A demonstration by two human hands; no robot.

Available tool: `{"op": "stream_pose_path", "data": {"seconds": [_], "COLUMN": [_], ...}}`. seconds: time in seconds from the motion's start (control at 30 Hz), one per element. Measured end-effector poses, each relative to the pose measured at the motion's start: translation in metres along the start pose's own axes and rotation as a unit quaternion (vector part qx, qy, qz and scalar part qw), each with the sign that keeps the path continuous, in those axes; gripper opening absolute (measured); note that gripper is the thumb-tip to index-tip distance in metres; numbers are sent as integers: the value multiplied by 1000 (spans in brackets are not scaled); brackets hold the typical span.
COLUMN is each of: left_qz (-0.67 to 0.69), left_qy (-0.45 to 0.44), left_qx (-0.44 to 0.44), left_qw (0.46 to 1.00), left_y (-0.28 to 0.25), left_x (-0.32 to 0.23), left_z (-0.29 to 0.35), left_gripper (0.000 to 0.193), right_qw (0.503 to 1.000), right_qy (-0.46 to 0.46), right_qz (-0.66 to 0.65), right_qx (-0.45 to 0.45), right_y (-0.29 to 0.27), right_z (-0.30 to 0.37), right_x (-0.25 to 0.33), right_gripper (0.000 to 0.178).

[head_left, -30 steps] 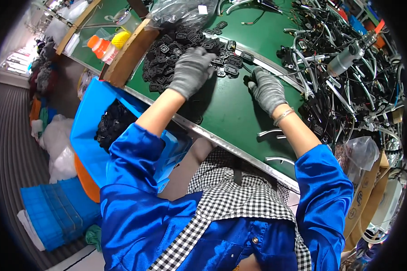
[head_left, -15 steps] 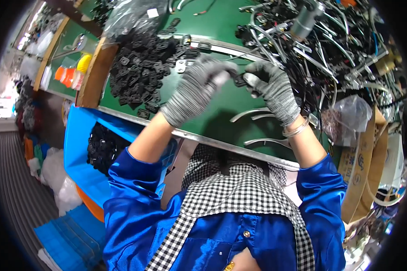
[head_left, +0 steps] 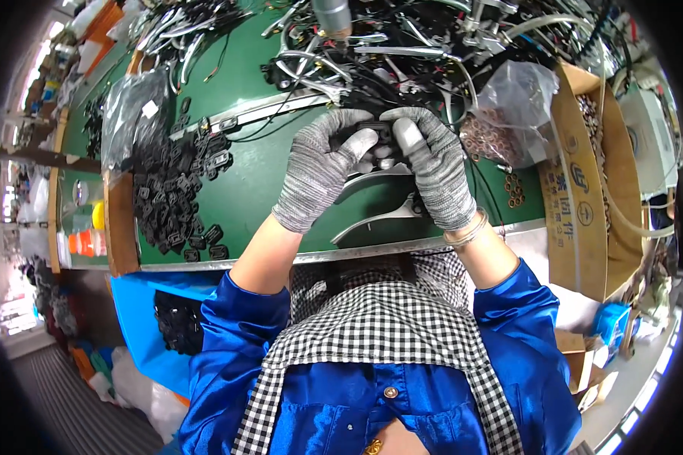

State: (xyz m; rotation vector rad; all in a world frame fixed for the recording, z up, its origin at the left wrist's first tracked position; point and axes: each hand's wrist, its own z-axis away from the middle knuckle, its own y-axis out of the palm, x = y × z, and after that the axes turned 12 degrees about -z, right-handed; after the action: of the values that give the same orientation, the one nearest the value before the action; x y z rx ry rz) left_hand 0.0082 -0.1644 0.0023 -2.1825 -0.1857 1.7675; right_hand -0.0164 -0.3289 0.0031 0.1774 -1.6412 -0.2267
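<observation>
Both of my hands, in grey knitted gloves, meet over the green worktop in front of me. A small black plastic piece (head_left: 376,130) is pinched between them, partly hidden by the fingers. My left hand (head_left: 319,167) is closed on its left side, thumb on top. Its other side is gripped by my right hand (head_left: 435,171), also with the thumb pressing. Just below the hands lies a curved silver lever (head_left: 376,222) with a black end near my right wrist. Another silver lever (head_left: 379,174) shows partly between the hands.
A heap of flat black plastic pieces (head_left: 167,182) lies left, beside a plastic bag (head_left: 136,114). Silver levers with black cables (head_left: 402,53) crowd the back, under a hanging grey cylindrical tool (head_left: 332,17). Right are a bag of copper-coloured rings (head_left: 501,136) and a cardboard box (head_left: 573,220).
The view has swung to the right. My hands, turned sideways before, now face each other with thumbs on top, and both grip the small black piece.
</observation>
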Motion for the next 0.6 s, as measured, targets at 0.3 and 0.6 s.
{"op": "stream_pose_path", "data": {"seconds": [0.3, 0.6], "left_qz": [272, 61], "left_qy": [-167, -10], "left_qx": [139, 86], "left_qw": [938, 994], "left_y": [10, 35], "left_x": [-35, -29], "left_z": [14, 32], "left_gripper": [22, 26], "right_qw": [946, 992], "right_qy": [-206, 88], "right_qz": [227, -88], "right_qx": [106, 14], "right_y": [-45, -56], "right_z": [14, 40], "right_x": [30, 36], "right_gripper": [16, 22]}}
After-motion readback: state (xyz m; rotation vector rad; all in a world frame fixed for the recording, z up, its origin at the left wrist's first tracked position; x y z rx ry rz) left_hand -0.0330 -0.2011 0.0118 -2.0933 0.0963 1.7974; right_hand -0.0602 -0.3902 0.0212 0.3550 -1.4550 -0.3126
